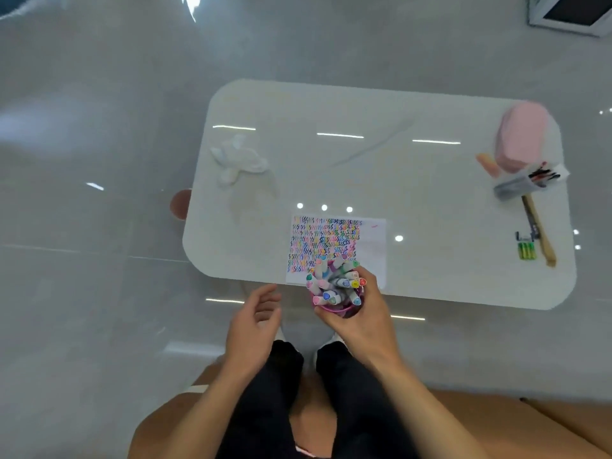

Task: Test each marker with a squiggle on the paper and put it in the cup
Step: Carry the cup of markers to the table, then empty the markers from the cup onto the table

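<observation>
Cup (pixel 348 309) of markers (pixel 335 280) gripped by right hand (pixel 366 321).

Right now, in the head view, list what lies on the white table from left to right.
Crumpled white tissue → squiggle-covered paper → pink case. Left out for overlap: the cup gripped by the right hand, in front of the paper; the pen holder, brush and batteries by the pink case.
</observation>
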Motion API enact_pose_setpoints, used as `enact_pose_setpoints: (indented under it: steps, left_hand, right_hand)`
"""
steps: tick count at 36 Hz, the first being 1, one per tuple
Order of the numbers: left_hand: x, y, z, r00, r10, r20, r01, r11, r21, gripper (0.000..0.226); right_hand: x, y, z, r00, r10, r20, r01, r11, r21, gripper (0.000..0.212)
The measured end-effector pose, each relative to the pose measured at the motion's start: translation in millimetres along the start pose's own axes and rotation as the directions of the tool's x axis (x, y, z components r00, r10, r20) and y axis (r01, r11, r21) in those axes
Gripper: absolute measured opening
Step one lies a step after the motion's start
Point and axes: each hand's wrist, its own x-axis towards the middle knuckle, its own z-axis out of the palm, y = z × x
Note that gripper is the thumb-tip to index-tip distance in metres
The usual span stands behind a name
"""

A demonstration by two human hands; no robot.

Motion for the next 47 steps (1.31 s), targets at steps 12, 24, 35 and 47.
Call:
enact_pose_setpoints:
  steps: [12,24,35,47]
  left_hand:
    - [97.8,-109.6,17.9,0.993,0.020,-0.118,-0.027,0.998,-0.060,0.036]
    - [220.3,-199.4,28.1,0.912,0.244,-0.330,-0.299,0.946,-0.127,0.034]
    - [253.3,-243.1,23.6,0.827,0.424,-0.369,-0.440,0.897,0.044,0.036]
    - [255.3,-245.0,32.6,0.793,0.548,-0.268,-0.465,0.827,0.315,0.049]
  right_hand:
    - [74.9,86.8,88.3,0.996,-0.031,0.082,0.030,0.999,0.011,0.089]
    - [168.2,140.8,188.1,0.957,-0.289,-0.017,0.289,0.951,0.112,0.080]
    - [185.5,168.5,239.2,0.907,-0.407,-0.103,0.417,0.903,0.106,0.082]
    - [184.4,169.7,246.4,0.900,-0.428,-0.085,0.434,0.896,0.090,0.080]
